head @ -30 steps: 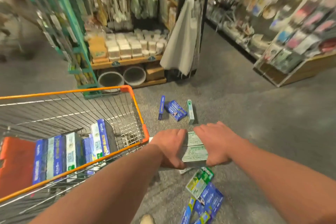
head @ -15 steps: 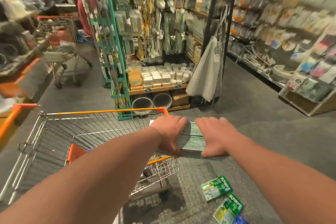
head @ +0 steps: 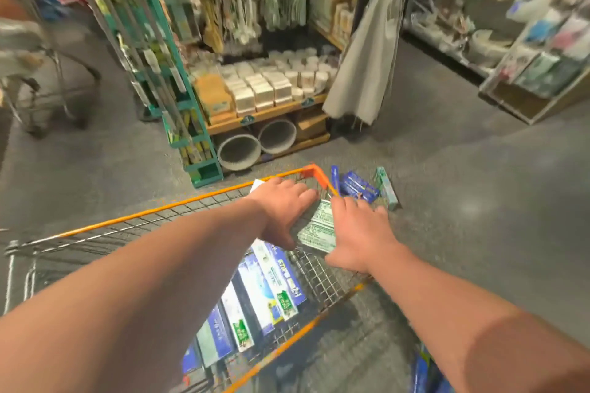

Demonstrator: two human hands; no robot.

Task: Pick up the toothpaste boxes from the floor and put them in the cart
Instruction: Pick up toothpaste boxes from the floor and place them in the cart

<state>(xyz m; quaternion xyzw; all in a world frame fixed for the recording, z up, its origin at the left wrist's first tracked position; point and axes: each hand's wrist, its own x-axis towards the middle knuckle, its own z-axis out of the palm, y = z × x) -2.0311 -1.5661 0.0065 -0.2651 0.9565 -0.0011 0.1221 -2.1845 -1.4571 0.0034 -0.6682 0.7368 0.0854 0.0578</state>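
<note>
Head view: I see my left hand [head: 282,210] and right hand [head: 360,233] both gripping green boxes [head: 317,228] between them over the cart [head: 314,172]; blue boxes [head: 287,277] stand inside.

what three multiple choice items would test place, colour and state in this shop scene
1. Where do the loose blue boxes lie? A on the floor beyond the cart; B on the wooden shelf; C in a grey tub.
2. What colour is the cart's rim? A green; B orange; C black.
3. What are the left hand and right hand doing? A hanging empty; B pushing a handle; C holding green boxes between them.
Answers: A, they lie on bare floor past its corner; B, the rim shows orange; C, both hands clasp the stack.
</note>
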